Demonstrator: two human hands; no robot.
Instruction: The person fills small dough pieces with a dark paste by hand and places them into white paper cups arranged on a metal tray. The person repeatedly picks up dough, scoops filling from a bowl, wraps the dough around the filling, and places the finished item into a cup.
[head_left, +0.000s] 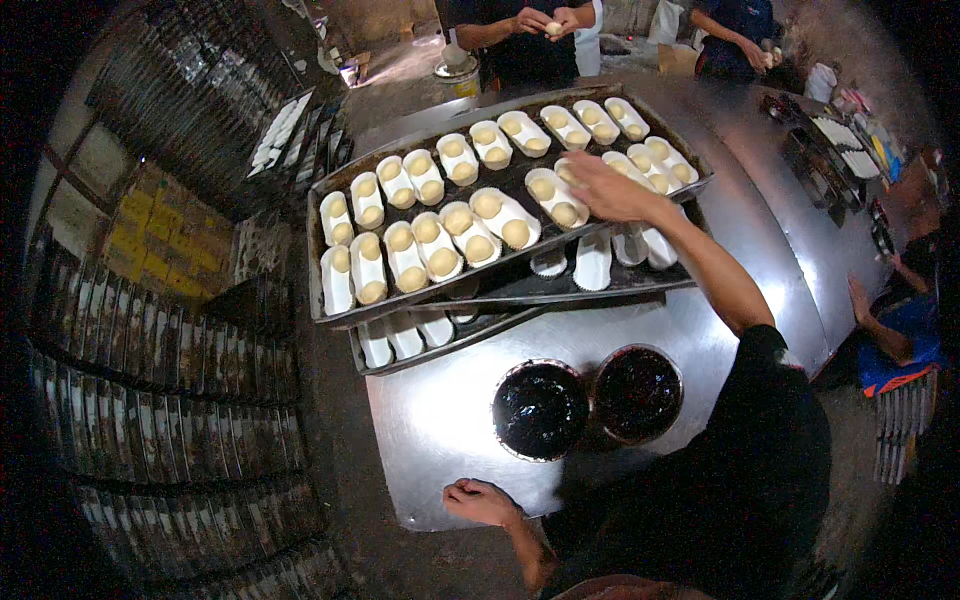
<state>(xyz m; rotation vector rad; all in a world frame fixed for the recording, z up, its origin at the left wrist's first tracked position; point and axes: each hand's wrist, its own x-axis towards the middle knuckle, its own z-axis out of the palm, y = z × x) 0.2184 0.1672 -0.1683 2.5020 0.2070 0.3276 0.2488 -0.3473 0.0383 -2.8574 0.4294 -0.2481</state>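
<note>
My right hand (611, 189) reaches over the near row of a dark metal baking tray (517, 178), at a white paper baking cup partly hidden beneath it. Its fingertips are blurred, so I cannot tell whether they hold dough. Two rows of oblong paper cups (501, 217) fill the tray, most with two pale dough balls (516, 233) each. My left hand (480, 501) rests by the near table edge, fingers curled in, with nothing visible in it. Between my arms stand two round bowls, one (540, 409) and another (637, 394), full of a dark, glossy filling.
Under the tray lie more trays (495, 319) with paper cups, set askew on the steel table (442, 442). Across the table one person (517, 52) handles dough, as does another (727, 41). A third person (900, 322) is at the right. Stacked metal racks (180, 442) stand left.
</note>
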